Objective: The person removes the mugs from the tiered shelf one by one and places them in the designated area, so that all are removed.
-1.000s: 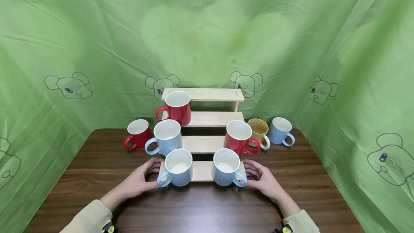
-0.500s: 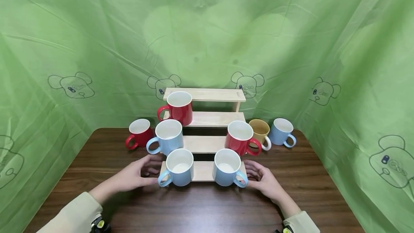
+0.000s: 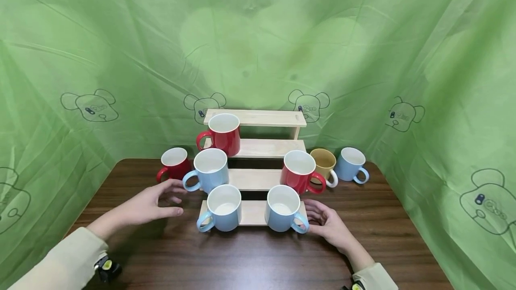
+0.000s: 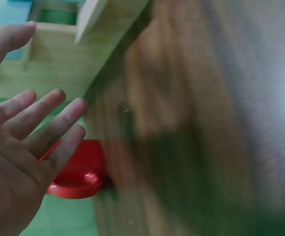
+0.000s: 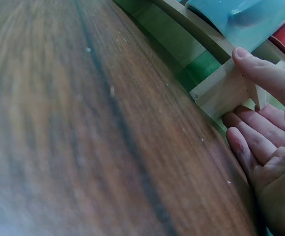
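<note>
A stepped wooden rack (image 3: 254, 212) stands on the table, holding mugs. Two light blue mugs, left (image 3: 227, 221) and right (image 3: 278, 223), sit on its lowest step. Above them are another light blue mug (image 3: 213, 179) and a red mug (image 3: 291, 180); a second red mug (image 3: 230, 143) is one step higher. My left hand (image 3: 139, 206), fingers spread and holding nothing, hovers left of the rack, nearest the red mug (image 3: 179, 172) on the table. My right hand (image 3: 328, 225) holds the rack's right end, thumb at the front edge, fingers along the side panel (image 5: 223, 91).
Behind the rack's right side, a yellow mug (image 3: 320, 170) with a white handle and a light blue mug (image 3: 347, 169) stand on the dark wooden table (image 3: 250, 258). Green cloth (image 3: 258, 57) hangs around the back and sides.
My left hand has come off the rack's left end and moved left and slightly back, its fingers opening. My right hand stays at the right end. The mugs keep their places.
</note>
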Tool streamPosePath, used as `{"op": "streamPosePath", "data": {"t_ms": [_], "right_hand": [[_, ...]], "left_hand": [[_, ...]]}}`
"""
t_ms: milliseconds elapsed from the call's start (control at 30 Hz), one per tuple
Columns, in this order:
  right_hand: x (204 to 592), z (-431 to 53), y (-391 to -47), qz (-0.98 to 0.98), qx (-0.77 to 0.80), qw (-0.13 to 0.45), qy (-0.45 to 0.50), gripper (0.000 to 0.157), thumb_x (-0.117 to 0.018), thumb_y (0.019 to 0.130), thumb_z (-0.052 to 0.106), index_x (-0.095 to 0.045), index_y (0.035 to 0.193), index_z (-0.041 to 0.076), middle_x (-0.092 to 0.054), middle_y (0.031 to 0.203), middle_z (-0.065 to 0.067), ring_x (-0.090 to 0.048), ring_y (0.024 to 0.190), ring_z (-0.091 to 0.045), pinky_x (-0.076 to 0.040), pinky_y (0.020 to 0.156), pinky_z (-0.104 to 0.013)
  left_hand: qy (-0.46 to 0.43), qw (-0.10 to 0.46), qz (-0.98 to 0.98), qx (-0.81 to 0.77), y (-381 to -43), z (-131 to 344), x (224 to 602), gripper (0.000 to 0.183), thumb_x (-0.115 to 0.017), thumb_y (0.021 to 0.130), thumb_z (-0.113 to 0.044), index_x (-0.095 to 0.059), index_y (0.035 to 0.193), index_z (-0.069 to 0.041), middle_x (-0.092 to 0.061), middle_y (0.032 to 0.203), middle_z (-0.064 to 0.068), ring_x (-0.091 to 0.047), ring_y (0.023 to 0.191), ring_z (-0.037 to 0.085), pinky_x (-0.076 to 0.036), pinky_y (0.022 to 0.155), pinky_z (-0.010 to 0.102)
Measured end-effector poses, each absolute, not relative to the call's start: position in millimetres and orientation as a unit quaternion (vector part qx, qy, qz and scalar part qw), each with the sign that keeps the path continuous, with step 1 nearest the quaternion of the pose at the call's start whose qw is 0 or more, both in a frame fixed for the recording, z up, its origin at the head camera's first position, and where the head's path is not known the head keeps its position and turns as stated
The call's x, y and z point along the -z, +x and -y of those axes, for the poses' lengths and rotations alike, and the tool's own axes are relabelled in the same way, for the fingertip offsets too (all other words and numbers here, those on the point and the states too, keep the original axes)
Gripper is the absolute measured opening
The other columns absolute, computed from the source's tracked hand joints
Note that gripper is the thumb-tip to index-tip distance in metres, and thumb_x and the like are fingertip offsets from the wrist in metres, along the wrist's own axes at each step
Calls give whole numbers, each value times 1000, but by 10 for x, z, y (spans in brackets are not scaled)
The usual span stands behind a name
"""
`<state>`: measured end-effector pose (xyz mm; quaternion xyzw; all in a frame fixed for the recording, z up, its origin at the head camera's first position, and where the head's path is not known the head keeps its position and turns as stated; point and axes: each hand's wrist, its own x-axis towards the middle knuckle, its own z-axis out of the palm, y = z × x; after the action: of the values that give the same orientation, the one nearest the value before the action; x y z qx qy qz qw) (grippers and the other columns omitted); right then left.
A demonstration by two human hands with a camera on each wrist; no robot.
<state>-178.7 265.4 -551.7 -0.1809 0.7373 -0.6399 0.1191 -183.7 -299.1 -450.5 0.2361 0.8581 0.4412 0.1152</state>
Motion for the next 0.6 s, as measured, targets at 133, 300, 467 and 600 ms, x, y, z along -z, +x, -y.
{"op": "streamPosePath", "data": {"t_ms": [133, 300, 467, 600], "right_hand": [[5514, -2658, -1791, -736, 640, 119, -185, 72, -83, 95, 2, -47, 157, -7, -63, 147, -29, -71, 124, -18, -55, 105, -25], [5520, -2671, -1805, -733, 644, 112, -189, 72, -83, 94, 1, -48, 156, -8, -63, 146, -30, -72, 123, -18, -56, 104, -25], [5549, -2672, -1797, -731, 644, 116, -194, 73, -82, 95, -1, -45, 157, -10, -61, 147, -32, -71, 123, -16, -55, 105, -24], [5548, -2663, -1795, -732, 644, 115, -190, 72, -82, 95, 0, -45, 157, -10, -61, 147, -32, -71, 123, -15, -55, 105, -24]], "left_hand": [[233, 78, -871, -426, -1899, 3035, 4346, 64, -85, 99, -21, -52, 150, -4, -71, 139, 16, -75, 115, 22, -63, 95, 37], [218, 22, -880, -422, -1973, 3085, 4088, 64, -83, 100, -19, -51, 154, -5, -71, 140, 16, -74, 117, 28, -61, 93, 28], [204, 1, -872, -444, -2057, 3153, 3779, 66, -79, 103, -14, -46, 159, -6, -65, 148, 19, -72, 124, 26, -58, 96, 21], [193, -39, -874, -444, -2137, 3146, 3511, 69, -80, 102, -12, -45, 161, -11, -61, 155, 15, -69, 127, 14, -54, 98, 17]]}}
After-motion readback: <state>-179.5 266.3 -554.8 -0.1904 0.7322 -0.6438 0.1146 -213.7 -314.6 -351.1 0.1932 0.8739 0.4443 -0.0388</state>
